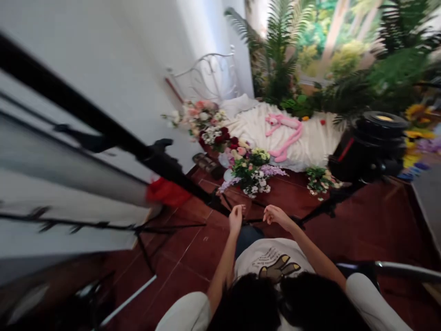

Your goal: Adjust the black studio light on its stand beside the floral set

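Both hands are raised in front of the white printed shirt (272, 262), a small gap between them. My left hand (236, 217) has its fingers curled inward, fingertips toward the other hand; whether anything small is between them cannot be made out. My right hand (274, 215) has loosely bent fingers, somewhat apart, and no object shows in it. Beyond the hands are flower bunches (253, 177) on the floor beside a bed with a cream cover (317, 142). A pink plush toy (284, 131) lies on that cover.
A black stand pole (127, 142) slants across the left, near my left hand. A black studio lamp (368, 147) stands at the right. Tripod legs (144, 253) and a red cloth (167, 192) are at the left; green plants (280, 59) rise behind the bed.
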A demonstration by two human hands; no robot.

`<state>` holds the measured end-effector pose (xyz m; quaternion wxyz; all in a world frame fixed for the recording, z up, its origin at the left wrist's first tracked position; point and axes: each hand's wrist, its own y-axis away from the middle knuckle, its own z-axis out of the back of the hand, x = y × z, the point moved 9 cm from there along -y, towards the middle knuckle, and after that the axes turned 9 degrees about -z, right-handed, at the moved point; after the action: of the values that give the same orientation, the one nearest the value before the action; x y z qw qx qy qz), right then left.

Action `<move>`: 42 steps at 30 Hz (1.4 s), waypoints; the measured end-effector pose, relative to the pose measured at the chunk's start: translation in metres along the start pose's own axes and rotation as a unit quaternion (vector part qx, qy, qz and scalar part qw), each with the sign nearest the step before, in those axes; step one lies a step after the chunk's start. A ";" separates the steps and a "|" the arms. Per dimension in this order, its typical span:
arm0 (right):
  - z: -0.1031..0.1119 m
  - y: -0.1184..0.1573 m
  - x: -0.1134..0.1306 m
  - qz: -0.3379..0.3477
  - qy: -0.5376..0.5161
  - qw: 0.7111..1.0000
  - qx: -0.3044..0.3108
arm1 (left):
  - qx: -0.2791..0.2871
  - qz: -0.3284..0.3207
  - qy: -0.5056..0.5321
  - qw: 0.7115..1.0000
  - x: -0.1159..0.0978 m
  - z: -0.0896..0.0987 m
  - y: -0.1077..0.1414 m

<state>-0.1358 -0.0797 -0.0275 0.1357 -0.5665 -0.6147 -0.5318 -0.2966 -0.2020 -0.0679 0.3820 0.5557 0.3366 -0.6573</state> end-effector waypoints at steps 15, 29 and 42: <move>-0.190 -0.159 0.138 -0.010 0.525 0.840 0.139 | -0.274 -0.204 0.016 0.940 -0.147 0.115 -0.008; -0.201 -0.161 0.124 -0.268 0.492 0.749 0.353 | -0.242 -0.193 0.123 0.943 -0.148 0.108 -0.054; -0.202 -0.168 0.147 -0.013 0.538 0.769 0.347 | -0.251 -0.190 0.098 0.944 -0.152 0.109 -0.052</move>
<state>-0.4123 -0.1266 0.0812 0.6240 -0.0942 -0.5913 -0.5021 -0.3804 -0.2522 0.0997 0.3427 0.4291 0.6256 -0.5540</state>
